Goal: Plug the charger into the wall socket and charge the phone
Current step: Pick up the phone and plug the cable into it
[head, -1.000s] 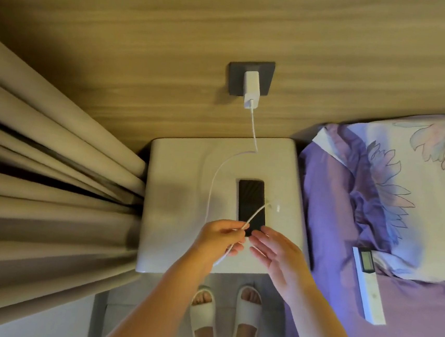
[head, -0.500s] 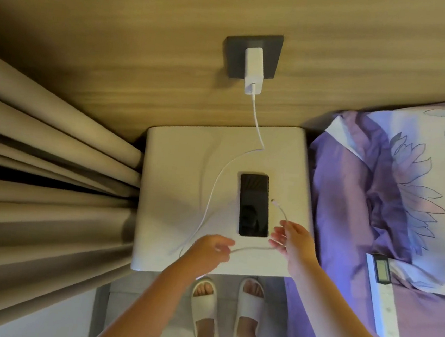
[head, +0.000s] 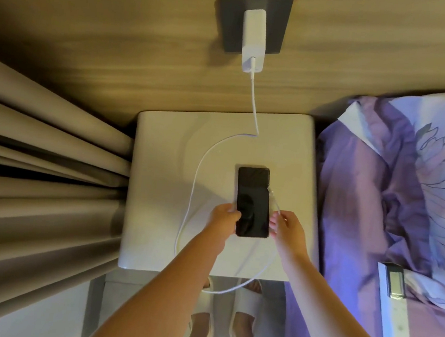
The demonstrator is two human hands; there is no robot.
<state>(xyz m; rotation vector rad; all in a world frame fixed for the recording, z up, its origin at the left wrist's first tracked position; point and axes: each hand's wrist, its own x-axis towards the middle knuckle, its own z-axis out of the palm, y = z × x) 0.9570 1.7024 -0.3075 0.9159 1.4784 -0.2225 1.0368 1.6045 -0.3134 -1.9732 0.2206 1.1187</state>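
Note:
A white charger (head: 253, 40) sits plugged into the dark wall socket (head: 279, 21) on the wooden wall. Its white cable (head: 195, 182) drops onto the white bedside table (head: 161, 168), loops left and hangs off the front edge. A black phone (head: 252, 201) lies face up with a dark screen. My left hand (head: 223, 216) grips the phone's lower left edge. My right hand (head: 287, 227) pinches the cable near its free end, and the plug tip (head: 270, 191) rests beside the phone's right edge, apart from its port.
Beige curtains (head: 47, 167) hang to the left of the table. A bed with purple floral bedding (head: 393, 190) lies to the right, with a white remote (head: 395, 307) on it. My feet in white slippers (head: 241, 303) stand in front of the table.
My left hand let go of the cable and took hold of the phone's lower left edge. My right hand stayed on the cable end. The camera moved closer.

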